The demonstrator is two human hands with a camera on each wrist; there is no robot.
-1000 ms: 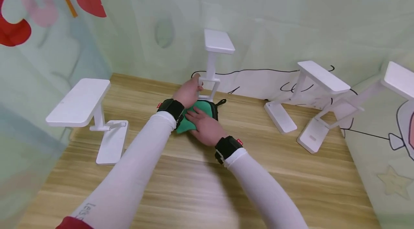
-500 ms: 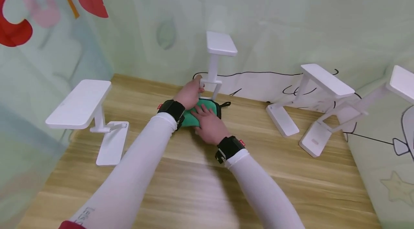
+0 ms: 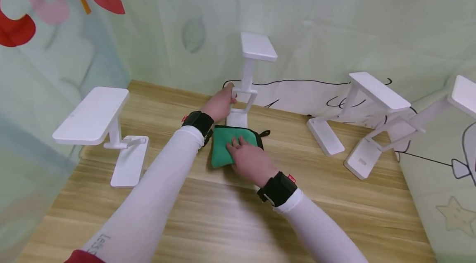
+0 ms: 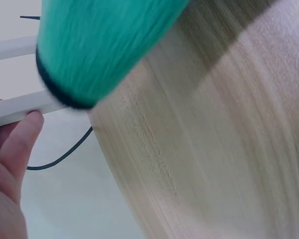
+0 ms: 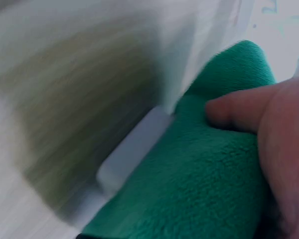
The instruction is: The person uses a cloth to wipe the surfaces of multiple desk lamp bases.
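Note:
In the head view, my left hand (image 3: 218,104) grips the frame of a white desk lamp (image 3: 259,46) near the back wall. Its fingers pinch one thin bar (image 4: 25,107) in the left wrist view. My right hand (image 3: 253,163) holds a green cloth (image 3: 222,147) with black edging and a black loop, fingers spread over its top. Part of the lamp's base shows behind the cloth. In the right wrist view the thumb (image 5: 234,109) lies on the cloth, beside a blurred white block-like edge (image 5: 134,149).
Another white lamp (image 3: 91,116) stands at the left of the wooden table (image 3: 215,221). Two more, a nearer-middle lamp (image 3: 379,91) and a far-right lamp (image 3: 362,159), stand at the right. Printed fabric walls (image 3: 178,15) rise behind and beside the table.
My right hand has drawn the green cloth toward me and slightly right, uncovering part of the lamp's base. The left hand keeps its grip on the lamp frame.

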